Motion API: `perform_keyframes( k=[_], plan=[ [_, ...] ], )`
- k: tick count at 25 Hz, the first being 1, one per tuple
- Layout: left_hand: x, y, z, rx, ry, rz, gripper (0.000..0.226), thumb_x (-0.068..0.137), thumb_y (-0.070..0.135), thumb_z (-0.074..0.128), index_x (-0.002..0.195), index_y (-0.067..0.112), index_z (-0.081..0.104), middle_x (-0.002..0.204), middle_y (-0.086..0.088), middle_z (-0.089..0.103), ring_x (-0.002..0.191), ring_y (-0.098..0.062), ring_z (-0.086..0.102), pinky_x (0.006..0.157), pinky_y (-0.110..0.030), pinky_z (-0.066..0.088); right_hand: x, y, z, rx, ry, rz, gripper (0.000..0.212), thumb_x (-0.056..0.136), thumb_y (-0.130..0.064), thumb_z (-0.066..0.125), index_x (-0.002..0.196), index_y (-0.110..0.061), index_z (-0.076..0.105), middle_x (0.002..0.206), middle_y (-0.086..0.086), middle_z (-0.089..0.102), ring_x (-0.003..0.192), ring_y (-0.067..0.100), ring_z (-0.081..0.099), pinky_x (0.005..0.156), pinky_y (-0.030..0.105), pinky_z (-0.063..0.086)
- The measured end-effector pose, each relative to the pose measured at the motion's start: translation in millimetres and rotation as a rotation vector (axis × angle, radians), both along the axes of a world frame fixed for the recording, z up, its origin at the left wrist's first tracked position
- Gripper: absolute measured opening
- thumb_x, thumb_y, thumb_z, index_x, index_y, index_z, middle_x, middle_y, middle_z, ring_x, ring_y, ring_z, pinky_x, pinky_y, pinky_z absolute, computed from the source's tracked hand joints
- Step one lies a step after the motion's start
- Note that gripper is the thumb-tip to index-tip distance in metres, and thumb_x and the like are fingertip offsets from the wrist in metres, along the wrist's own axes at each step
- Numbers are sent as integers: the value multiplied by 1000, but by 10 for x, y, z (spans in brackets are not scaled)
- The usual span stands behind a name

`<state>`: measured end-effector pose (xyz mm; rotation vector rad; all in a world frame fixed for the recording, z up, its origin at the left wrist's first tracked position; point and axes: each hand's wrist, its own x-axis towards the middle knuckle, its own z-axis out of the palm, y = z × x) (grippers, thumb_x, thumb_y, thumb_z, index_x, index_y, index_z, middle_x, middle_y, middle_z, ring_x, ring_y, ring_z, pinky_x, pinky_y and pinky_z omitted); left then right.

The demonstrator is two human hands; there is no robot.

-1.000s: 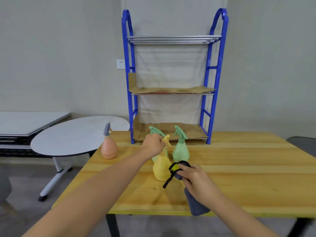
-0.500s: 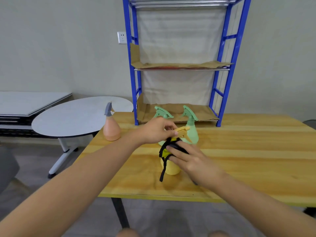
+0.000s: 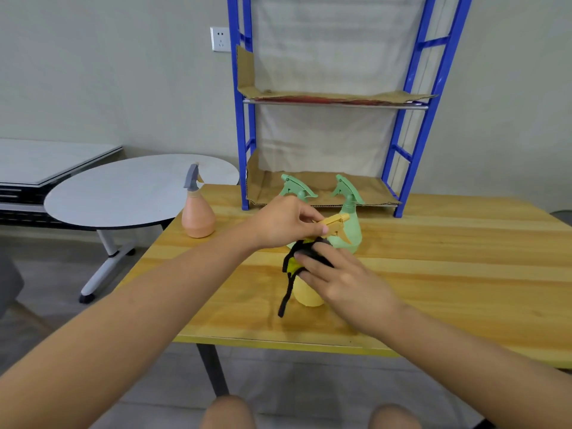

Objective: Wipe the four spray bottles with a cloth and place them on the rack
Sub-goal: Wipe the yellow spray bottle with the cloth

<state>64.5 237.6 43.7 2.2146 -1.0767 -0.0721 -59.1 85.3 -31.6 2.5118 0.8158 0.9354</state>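
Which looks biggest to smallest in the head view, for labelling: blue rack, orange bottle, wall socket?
1. blue rack, by far
2. orange bottle
3. wall socket, though it sits farther back, so its true size is unsure

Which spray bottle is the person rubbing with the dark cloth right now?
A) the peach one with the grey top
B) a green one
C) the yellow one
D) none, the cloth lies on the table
C: the right hand presses the dark cloth against the yellow plastic spray bottle, while the left hand holds its yellow trigger head.
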Motion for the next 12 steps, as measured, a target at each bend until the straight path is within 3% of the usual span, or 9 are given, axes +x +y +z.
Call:
perform_keyframes(
  k=[3, 6, 8, 12],
  plan=[
    [-22, 3, 0, -20, 80, -5, 15, 92, 36, 73, 103, 28, 79, 87, 6, 78, 77, -4, 73, 68, -15, 56, -39, 153, -244, -126, 36, -7, 36, 93, -9, 37, 104, -10, 72, 133, 11, 60, 123, 34, 51, 100, 41, 34],
    [-34, 0, -10, -27, 79, -9, 18, 93, 36, 72, 106, 27, 79, 91, 5, 79, 76, -4, 74, 72, -17, 58, -94, 148, -334, -210, 130, 9, 25, 89, -13, 51, 101, -12, 73, 133, 9, 61, 121, 32, 51, 97, 40, 46],
    [-57, 2, -2, -41, 91, -2, 19, 93, 36, 72, 107, 26, 79, 92, 5, 79, 78, -6, 74, 75, -21, 60, -31, 179, -212, -180, 140, -23, 20, 87, -12, 58, 101, -12, 72, 132, 10, 61, 120, 33, 51, 99, 41, 46],
    [-71, 4, 20, -4, 33, 15, 20, 92, 39, 72, 106, 28, 79, 87, 7, 78, 86, -16, 72, 78, -32, 58, 99, 303, -115, -85, 13, -120, 30, 91, -4, 41, 100, -4, 69, 125, 18, 60, 117, 39, 50, 99, 47, 44]
  ],
)
